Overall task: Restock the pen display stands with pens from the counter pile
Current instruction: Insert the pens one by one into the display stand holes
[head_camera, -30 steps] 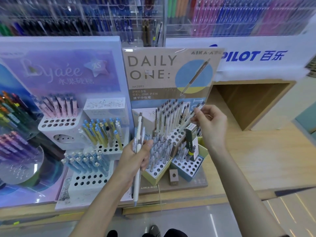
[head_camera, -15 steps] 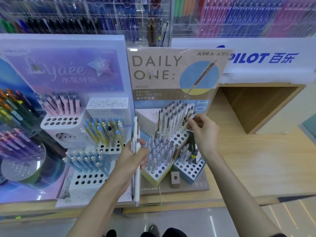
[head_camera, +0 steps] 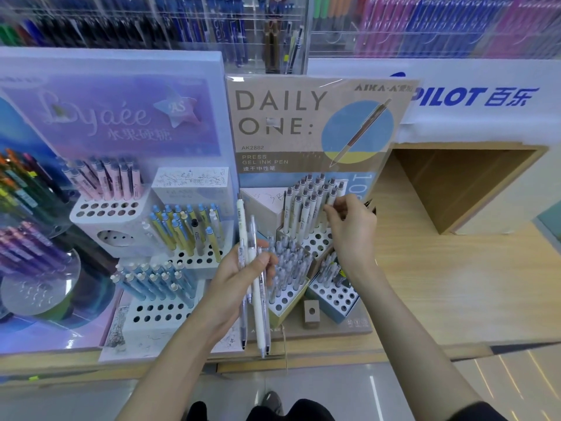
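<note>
The left hand (head_camera: pixel 239 278) still grips its bundle of white pens (head_camera: pixel 258 314) upright, tips hanging below the fist, unchanged from a second ago. To its right, the right hand (head_camera: pixel 352 229) has dropped from mid-air and now pinches one pen (head_camera: pixel 333 194) at the right end of the grey-capped row, just beyond its fingertips, in the back tier of the stand (head_camera: pixel 317 240).

Leftmost pen stand (head_camera: pixel 36 287) cut by edge
</note>
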Motion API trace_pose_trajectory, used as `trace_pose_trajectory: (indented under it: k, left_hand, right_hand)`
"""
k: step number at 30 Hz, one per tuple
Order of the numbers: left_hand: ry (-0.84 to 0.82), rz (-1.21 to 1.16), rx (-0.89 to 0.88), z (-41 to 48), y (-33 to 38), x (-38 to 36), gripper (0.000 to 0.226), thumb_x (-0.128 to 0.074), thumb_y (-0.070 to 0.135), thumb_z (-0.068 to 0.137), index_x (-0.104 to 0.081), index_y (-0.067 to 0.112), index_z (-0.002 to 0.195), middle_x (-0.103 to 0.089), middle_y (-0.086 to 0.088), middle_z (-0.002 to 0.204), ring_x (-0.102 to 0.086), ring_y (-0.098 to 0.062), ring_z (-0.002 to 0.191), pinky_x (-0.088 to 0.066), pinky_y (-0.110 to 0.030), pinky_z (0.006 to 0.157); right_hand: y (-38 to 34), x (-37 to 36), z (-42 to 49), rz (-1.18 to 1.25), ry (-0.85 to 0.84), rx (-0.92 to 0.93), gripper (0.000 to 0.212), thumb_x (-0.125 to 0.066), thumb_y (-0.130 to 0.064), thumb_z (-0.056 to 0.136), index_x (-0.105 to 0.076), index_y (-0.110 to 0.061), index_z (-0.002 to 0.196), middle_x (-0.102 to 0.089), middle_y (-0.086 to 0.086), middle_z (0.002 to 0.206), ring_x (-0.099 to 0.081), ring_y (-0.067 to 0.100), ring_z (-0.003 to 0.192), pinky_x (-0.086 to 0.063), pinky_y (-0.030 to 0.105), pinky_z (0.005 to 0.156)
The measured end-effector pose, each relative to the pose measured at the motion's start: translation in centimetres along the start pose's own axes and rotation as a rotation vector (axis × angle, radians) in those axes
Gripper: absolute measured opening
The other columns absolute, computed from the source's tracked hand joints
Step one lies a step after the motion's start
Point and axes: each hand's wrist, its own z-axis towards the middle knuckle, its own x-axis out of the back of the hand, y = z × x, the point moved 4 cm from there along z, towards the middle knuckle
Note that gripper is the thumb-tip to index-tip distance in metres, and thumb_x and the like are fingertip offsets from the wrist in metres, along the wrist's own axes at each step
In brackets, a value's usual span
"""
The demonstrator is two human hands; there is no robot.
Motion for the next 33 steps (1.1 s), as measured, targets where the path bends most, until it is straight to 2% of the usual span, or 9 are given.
trace_pose_trajectory:
  k: [5,10,13,16,18,23,26,30,33]
  left_hand:
    - [-0.001,-0.026,-0.019,-0.1,0.3,0.1,0.014,-0.052,0.007,0.093,-0.055,0.011,0.106,-0.073,-0.006,0.087,-0.069,-0.017,0.077,-0.054,-0.025,0.066]
    - [0.069,-0.105,-0.054,0.3,0.7,0.7,0.016,-0.056,0.01,0.089,-0.053,0.01,0.105,-0.075,-0.01,0.089,-0.072,-0.022,0.084,-0.056,-0.024,0.069]
    - [0.101,-0.181,-0.067,1.0,1.4,0.9,0.028,-0.06,0.018,0.083,-0.05,0.008,0.107,-0.075,-0.011,0.092,-0.071,-0.025,0.092,-0.057,-0.027,0.075]
    - [0.096,-0.22,-0.072,1.8,1.9,0.4,0.032,-0.06,0.019,0.084,-0.047,0.007,0.111,-0.074,-0.012,0.096,-0.07,-0.024,0.097,-0.057,-0.03,0.083]
    - [0.082,-0.199,-0.086,2.0,2.2,0.1,0.027,-0.056,0.017,0.089,-0.047,0.006,0.113,-0.074,-0.01,0.097,-0.07,-0.023,0.098,-0.056,-0.028,0.083]
    - [0.07,-0.159,-0.083,2.2,2.3,0.0,0.026,-0.05,0.017,0.095,-0.045,0.004,0.116,-0.074,-0.009,0.1,-0.069,-0.022,0.1,-0.056,-0.028,0.085]
    - [0.056,-0.162,-0.055,2.0,2.0,0.2,0.024,-0.049,0.018,0.096,-0.045,0.004,0.115,-0.074,-0.009,0.101,-0.069,-0.022,0.1,-0.057,-0.029,0.081]
    - [0.096,-0.175,-0.054,1.7,1.5,0.8,0.019,-0.051,0.016,0.095,-0.048,0.005,0.111,-0.074,-0.012,0.099,-0.07,-0.024,0.097,-0.057,-0.028,0.074]
    - [0.135,-0.182,-0.064,1.4,1.0,1.6,0.01,-0.05,0.014,0.095,-0.05,0.01,0.104,-0.075,-0.008,0.09,-0.072,-0.022,0.087,-0.058,-0.028,0.071]
  right_hand:
    - [-0.1,0.1,-0.2,0.049,-0.001,-0.073,0.016,-0.065,-0.019,0.09,-0.058,-0.005,0.089,-0.061,0.004,0.08,-0.057,0.018,0.071,-0.052,0.04,0.07]
    - [-1.5,1.7,-3.7,0.128,0.033,-0.049,0.016,-0.059,-0.028,0.092,-0.056,-0.013,0.095,-0.057,-0.001,0.088,-0.053,0.011,0.077,-0.046,0.026,0.067]
    - [-2.7,1.0,-7.0,0.363,-0.258,-0.159,0.017,-0.057,-0.034,0.09,-0.063,-0.02,0.083,-0.062,-0.004,0.073,-0.054,0.004,0.066,-0.043,0.017,0.059]
    - [-4.4,-1.2,-9.5,0.531,-0.627,-0.256,0.012,-0.063,-0.028,0.089,-0.069,-0.019,0.083,-0.068,-0.003,0.073,-0.059,0.007,0.068,-0.046,0.02,0.064]
    - [-5.1,-2.1,-10.2,0.652,-0.696,-0.323,0.007,-0.065,-0.022,0.089,-0.069,-0.019,0.084,-0.065,-0.008,0.069,-0.059,0.002,0.066,-0.046,0.016,0.063]
    - [-5.2,-2.2,-10.1,0.766,-0.687,-0.376,0.007,-0.067,-0.015,0.087,-0.072,-0.013,0.083,-0.068,-0.001,0.069,-0.057,0.003,0.06,-0.043,0.013,0.057]
    - [-4.9,-1.7,-9.7,0.704,-0.666,-0.343,0.01,-0.068,-0.014,0.086,-0.075,-0.015,0.078,-0.067,0.006,0.07,-0.054,0.009,0.062,-0.044,0.015,0.059]
    - [-3.7,-0.8,-9.0,0.607,-0.608,-0.318,0.007,-0.071,-0.014,0.084,-0.076,-0.016,0.079,-0.051,-0.004,0.053,-0.041,0.011,0.052,-0.035,0.021,0.051]
    - [-2.9,0.0,-8.8,0.562,-0.548,-0.284,0.012,-0.071,-0.015,0.084,-0.074,-0.023,0.075,-0.062,0.004,0.062,-0.05,0.007,0.06,-0.043,0.022,0.059]
